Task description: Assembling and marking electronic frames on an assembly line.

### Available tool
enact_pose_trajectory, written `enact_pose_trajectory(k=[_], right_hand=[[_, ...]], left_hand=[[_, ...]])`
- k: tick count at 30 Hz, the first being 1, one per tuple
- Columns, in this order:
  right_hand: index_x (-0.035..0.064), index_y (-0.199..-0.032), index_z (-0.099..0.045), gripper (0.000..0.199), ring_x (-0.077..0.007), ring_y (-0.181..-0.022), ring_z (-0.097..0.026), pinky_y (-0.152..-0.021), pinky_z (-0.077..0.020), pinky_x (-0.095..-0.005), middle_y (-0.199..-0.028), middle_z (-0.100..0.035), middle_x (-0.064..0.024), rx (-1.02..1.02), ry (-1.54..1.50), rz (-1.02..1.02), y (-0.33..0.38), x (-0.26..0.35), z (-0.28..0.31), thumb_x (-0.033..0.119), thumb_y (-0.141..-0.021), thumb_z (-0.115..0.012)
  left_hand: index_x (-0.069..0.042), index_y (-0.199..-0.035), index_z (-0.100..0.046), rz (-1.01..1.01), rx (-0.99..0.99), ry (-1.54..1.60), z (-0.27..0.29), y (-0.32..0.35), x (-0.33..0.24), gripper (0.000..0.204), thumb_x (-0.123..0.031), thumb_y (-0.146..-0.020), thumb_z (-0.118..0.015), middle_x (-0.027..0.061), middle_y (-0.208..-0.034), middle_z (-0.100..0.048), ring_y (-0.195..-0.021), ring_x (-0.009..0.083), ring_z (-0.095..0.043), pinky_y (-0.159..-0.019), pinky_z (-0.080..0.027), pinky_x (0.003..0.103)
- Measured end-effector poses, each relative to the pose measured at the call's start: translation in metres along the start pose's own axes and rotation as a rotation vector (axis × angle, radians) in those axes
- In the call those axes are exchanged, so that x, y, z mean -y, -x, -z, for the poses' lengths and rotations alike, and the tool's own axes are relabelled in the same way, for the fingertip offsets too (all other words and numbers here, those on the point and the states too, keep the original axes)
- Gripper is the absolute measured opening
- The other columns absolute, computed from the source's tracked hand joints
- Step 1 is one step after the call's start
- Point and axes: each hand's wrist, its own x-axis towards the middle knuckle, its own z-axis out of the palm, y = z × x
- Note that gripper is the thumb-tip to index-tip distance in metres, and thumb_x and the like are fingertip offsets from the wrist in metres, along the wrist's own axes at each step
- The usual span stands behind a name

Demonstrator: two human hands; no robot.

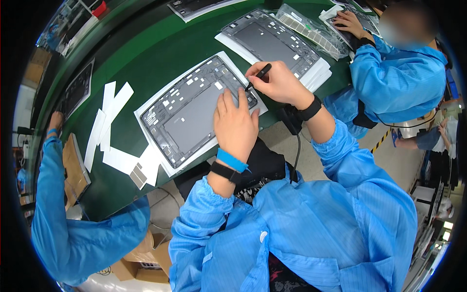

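A dark grey tablet housing lies on a white sheet in front of me, small white and silver pieces dotted along its border. My left hand rests flat on the right part of the housing, fingers stretched out. Held in my right hand is a black pen-like tool. Its tip points down at the housing's right edge, close to my left fingertips. Whether the tip touches the housing I cannot tell. My left fingers cover part of the housing's right side.
Another housing lies on white sheets at the far right, beside a clear bag of strips. White paper strips and a grey label sheet lie left. Co-workers in blue sit at right and left.
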Motion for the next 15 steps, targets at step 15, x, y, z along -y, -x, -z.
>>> enact_pose_trajectory(k=[15], right_hand=[[-0.0030, -0.097, -0.067, 0.018, -0.0076, -0.066, -0.058, -0.060, -0.0466, -0.0239, -0.077, -0.066, -0.0024, 0.047, 0.055, -0.010, 0.000, 0.002, 0.004, 0.014, -0.090, -0.063]], left_hand=[[-0.003, -0.123, -0.063, -0.018, -0.067, -0.186, -0.014, -0.005, -0.002, 0.053, -0.035, -0.081, -0.071, 0.0227, -0.124, -0.054, -0.116, 0.0355, -0.051, -0.090, -0.045, 0.042]])
